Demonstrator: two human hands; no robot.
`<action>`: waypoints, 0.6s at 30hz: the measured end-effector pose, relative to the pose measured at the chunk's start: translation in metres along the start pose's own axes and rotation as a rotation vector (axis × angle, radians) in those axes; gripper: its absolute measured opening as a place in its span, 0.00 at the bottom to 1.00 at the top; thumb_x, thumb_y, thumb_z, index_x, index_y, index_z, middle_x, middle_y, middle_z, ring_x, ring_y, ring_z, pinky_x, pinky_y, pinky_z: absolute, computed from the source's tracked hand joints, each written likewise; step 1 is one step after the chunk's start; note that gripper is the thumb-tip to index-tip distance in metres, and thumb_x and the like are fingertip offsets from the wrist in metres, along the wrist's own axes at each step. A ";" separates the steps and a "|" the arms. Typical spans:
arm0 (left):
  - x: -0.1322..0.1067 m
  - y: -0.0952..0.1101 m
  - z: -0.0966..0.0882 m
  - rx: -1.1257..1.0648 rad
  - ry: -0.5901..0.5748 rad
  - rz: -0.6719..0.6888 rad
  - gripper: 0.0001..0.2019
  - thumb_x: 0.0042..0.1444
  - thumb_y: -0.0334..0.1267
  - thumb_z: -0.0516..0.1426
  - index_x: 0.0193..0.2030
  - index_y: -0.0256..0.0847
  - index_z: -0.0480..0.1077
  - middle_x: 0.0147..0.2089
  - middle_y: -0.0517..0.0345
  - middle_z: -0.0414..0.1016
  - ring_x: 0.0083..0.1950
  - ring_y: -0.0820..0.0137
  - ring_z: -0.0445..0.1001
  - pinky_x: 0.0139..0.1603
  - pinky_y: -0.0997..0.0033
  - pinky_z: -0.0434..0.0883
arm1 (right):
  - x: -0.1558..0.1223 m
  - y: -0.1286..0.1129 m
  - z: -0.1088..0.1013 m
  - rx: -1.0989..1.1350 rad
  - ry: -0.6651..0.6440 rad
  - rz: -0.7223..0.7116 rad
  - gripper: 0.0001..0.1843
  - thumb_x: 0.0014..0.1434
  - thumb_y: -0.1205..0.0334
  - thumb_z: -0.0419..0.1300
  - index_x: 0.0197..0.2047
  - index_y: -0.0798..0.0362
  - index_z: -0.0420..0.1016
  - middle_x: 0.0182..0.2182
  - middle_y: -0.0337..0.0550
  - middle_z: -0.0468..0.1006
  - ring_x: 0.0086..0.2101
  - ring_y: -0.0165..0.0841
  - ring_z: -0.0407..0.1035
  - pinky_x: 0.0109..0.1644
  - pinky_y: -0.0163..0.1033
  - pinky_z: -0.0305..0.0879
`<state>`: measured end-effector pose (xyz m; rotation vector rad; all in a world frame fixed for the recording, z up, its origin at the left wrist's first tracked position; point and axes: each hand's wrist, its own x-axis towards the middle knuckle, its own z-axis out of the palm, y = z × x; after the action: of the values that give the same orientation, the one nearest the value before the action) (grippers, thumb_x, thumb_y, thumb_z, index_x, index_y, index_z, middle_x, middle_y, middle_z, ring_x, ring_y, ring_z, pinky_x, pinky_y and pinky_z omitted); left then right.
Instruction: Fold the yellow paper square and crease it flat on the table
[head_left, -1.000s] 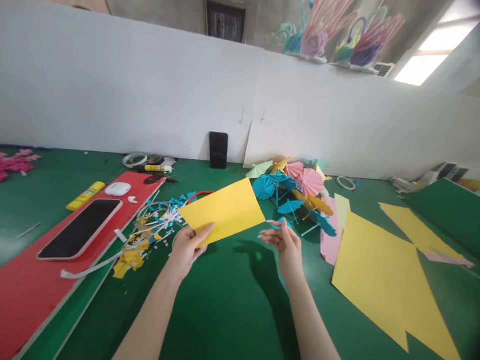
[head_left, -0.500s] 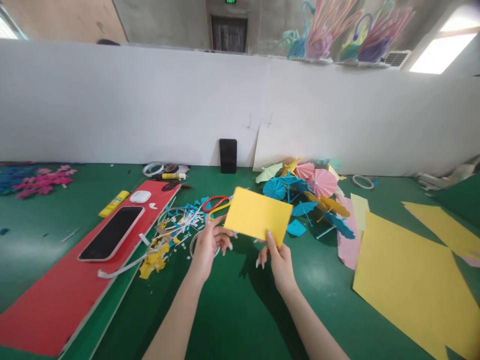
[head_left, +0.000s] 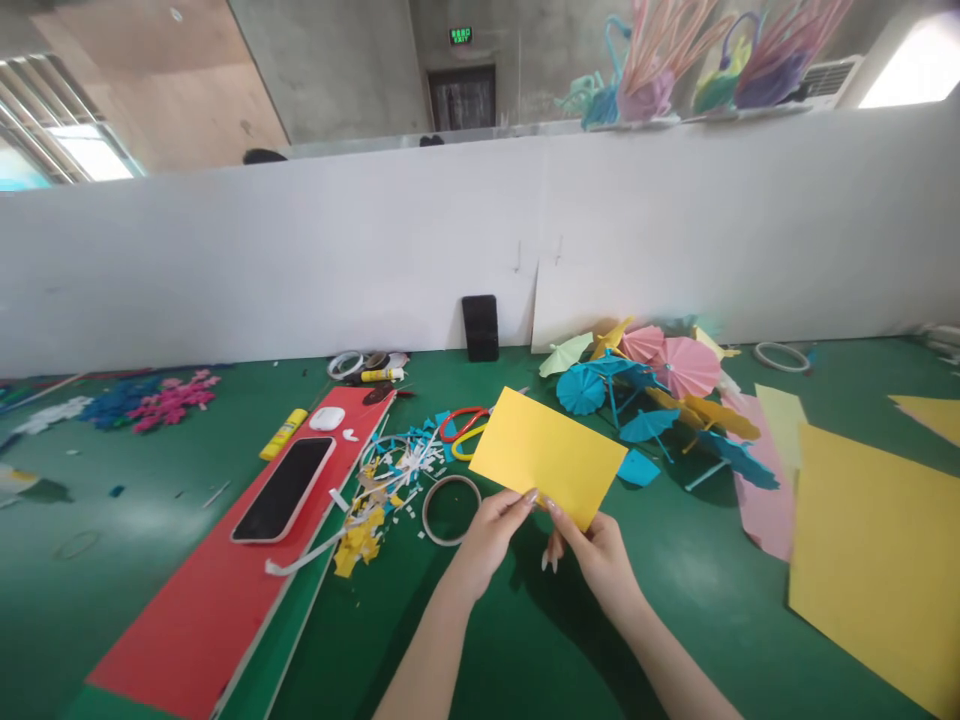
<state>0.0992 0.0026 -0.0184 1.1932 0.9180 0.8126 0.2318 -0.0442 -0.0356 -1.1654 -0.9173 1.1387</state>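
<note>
A rectangular sheet of yellow paper [head_left: 551, 445] is held up tilted above the green table [head_left: 517, 660]. My left hand [head_left: 491, 535] pinches its lower edge between thumb and fingers. Close beside it, my right hand [head_left: 592, 550] grips the same edge, thumb on the near face and other fingers partly hidden behind the sheet. Scissors with red and yellow handles [head_left: 469, 430] lie behind the paper's left side, their blades mostly covered. A roll of tape [head_left: 451, 510] rests left of my left hand.
Paper umbrellas [head_left: 649, 385] in several colours are heaped at the back right. Large yellow sheets [head_left: 874, 560] lie at right. Paper scraps [head_left: 394, 470], a phone [head_left: 285, 490] on a red board [head_left: 180, 625] and a glue stick [head_left: 283, 434] are at left. A white partition [head_left: 300, 265] bounds the back.
My left hand, earlier with fingers spread by the sheet's left side, now pinches its lower edge next to my right hand. The view has shifted left and upward.
</note>
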 end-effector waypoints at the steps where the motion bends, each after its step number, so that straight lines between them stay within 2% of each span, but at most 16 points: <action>1: 0.000 0.001 -0.003 -0.002 0.003 0.001 0.14 0.55 0.46 0.60 0.32 0.37 0.77 0.33 0.55 0.78 0.42 0.61 0.73 0.47 0.63 0.66 | 0.000 -0.001 -0.001 0.000 -0.002 0.008 0.26 0.49 0.45 0.65 0.11 0.52 0.68 0.09 0.38 0.69 0.13 0.31 0.67 0.22 0.35 0.64; 3: 0.001 0.004 -0.012 -0.020 0.035 0.013 0.13 0.54 0.46 0.61 0.34 0.37 0.78 0.36 0.53 0.79 0.45 0.59 0.74 0.51 0.62 0.65 | 0.000 -0.005 -0.005 -0.003 0.006 0.020 0.26 0.50 0.45 0.65 0.11 0.53 0.68 0.09 0.38 0.68 0.13 0.31 0.67 0.21 0.35 0.64; 5: 0.002 0.009 -0.026 -0.060 0.093 0.052 0.14 0.54 0.47 0.60 0.42 0.40 0.78 0.45 0.51 0.79 0.52 0.58 0.72 0.55 0.61 0.64 | 0.001 -0.010 -0.011 -0.005 0.024 0.024 0.27 0.51 0.45 0.64 0.10 0.53 0.67 0.08 0.37 0.67 0.13 0.30 0.66 0.23 0.35 0.65; 8: 0.001 0.021 -0.052 -0.128 0.191 0.166 0.21 0.56 0.51 0.55 0.54 0.47 0.71 0.59 0.53 0.70 0.62 0.60 0.64 0.58 0.63 0.62 | 0.003 -0.016 -0.020 -0.003 0.044 0.014 0.27 0.52 0.46 0.64 0.10 0.52 0.67 0.08 0.36 0.65 0.13 0.29 0.66 0.29 0.36 0.69; 10: 0.001 0.026 -0.065 -0.145 0.259 0.219 0.24 0.58 0.55 0.51 0.58 0.50 0.67 0.63 0.56 0.65 0.65 0.63 0.60 0.57 0.66 0.63 | 0.004 -0.018 -0.021 -0.001 0.052 0.004 0.26 0.53 0.46 0.63 0.11 0.52 0.67 0.08 0.35 0.64 0.14 0.29 0.67 0.33 0.37 0.70; 12: 0.003 0.027 -0.068 -0.133 0.308 0.218 0.25 0.58 0.57 0.50 0.58 0.50 0.67 0.59 0.55 0.69 0.61 0.64 0.64 0.52 0.68 0.66 | 0.004 -0.017 -0.020 0.001 0.051 -0.001 0.26 0.53 0.46 0.63 0.11 0.52 0.67 0.08 0.34 0.64 0.14 0.29 0.66 0.33 0.37 0.70; 15: 0.005 0.020 -0.051 -0.062 0.289 0.139 0.24 0.53 0.55 0.57 0.52 0.43 0.72 0.41 0.52 0.77 0.42 0.65 0.74 0.37 0.71 0.69 | 0.002 -0.016 -0.016 -0.003 0.032 0.001 0.26 0.53 0.45 0.62 0.13 0.52 0.68 0.09 0.36 0.66 0.14 0.29 0.65 0.29 0.37 0.69; 18: 0.006 0.011 -0.026 0.039 0.233 0.047 0.19 0.49 0.54 0.61 0.33 0.37 0.76 0.23 0.57 0.72 0.25 0.70 0.68 0.25 0.74 0.62 | 0.002 -0.016 -0.016 -0.016 -0.007 0.010 0.23 0.51 0.45 0.64 0.16 0.53 0.70 0.10 0.36 0.67 0.13 0.30 0.65 0.24 0.36 0.66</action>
<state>0.0775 0.0204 -0.0116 1.1739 1.1032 0.9903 0.2508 -0.0462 -0.0231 -1.1813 -0.9282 1.1460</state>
